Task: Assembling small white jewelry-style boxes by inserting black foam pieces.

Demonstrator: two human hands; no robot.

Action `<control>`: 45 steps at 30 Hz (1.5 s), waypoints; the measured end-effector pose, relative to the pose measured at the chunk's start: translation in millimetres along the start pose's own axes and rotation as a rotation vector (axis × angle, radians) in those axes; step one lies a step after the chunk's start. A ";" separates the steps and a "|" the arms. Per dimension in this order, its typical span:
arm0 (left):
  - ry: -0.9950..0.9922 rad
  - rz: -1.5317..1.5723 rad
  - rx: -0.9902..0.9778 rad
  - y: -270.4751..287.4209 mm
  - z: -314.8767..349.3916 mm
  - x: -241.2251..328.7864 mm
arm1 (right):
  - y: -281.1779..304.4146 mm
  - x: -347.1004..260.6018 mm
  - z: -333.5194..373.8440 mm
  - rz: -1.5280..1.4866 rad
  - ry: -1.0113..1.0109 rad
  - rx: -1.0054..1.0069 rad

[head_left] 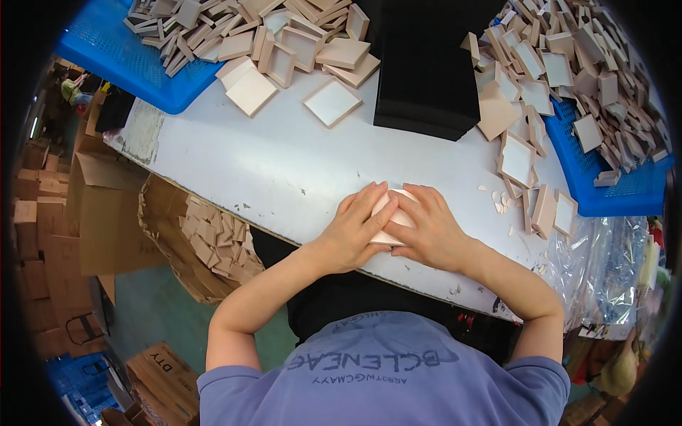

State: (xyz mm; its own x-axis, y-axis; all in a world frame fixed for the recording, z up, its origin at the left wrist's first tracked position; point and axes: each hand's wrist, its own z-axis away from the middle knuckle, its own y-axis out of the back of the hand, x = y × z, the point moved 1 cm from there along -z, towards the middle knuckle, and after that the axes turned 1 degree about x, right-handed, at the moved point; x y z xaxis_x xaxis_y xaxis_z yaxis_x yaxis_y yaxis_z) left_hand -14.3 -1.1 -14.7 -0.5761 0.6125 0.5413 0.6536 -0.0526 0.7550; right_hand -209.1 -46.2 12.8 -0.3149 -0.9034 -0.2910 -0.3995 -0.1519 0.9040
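Box (pixel 386 236), pale pink, flat and smooth, is at the near edge of the scratched white table (pixel 270 177). Left hand (pixel 353 228) and right hand (pixel 435 234) grip it from 2 sides, fingers slightly spread. Blue shirt (pixel 383 394) carries dark lettering.

At the lower centre of the frame, I wear a dusty blue-violet T-shirt (pixel 398 401) with dark lettering (pixel 366 363) across it; its short sleeves (pixel 229 390) leave my forearms (pixel 284 278), left hand (pixel 355 226) and right hand (pixel 435 231) bare.
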 end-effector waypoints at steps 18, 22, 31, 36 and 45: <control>-0.106 0.016 0.012 1.4 -0.3 -10.8 | 0.3 -1.7 -0.2 -0.010 0.030 0.002; -0.143 0.089 0.036 -0.8 -1.9 -10.5 | -2.3 -0.5 1.2 0.015 0.032 0.024; -0.082 -0.094 -0.122 10.5 -0.3 -3.8 | -2.1 -3.7 1.9 -0.037 -0.013 0.046; -0.086 0.156 -0.067 8.4 -5.5 -11.6 | -9.6 -3.5 3.2 -0.146 -0.067 0.185; -0.120 0.012 -0.057 5.2 0.4 -12.5 | -15.3 -6.9 3.2 -0.022 -0.036 0.168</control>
State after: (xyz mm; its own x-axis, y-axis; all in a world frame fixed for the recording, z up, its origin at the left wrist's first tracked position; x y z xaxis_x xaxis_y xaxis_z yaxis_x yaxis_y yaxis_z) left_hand -3.5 -8.8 -17.7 -0.5032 0.7014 0.5048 0.6291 -0.1032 0.7704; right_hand -203.6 -36.3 -0.1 -0.3341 -0.8852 -0.3236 -0.5439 -0.0993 0.8332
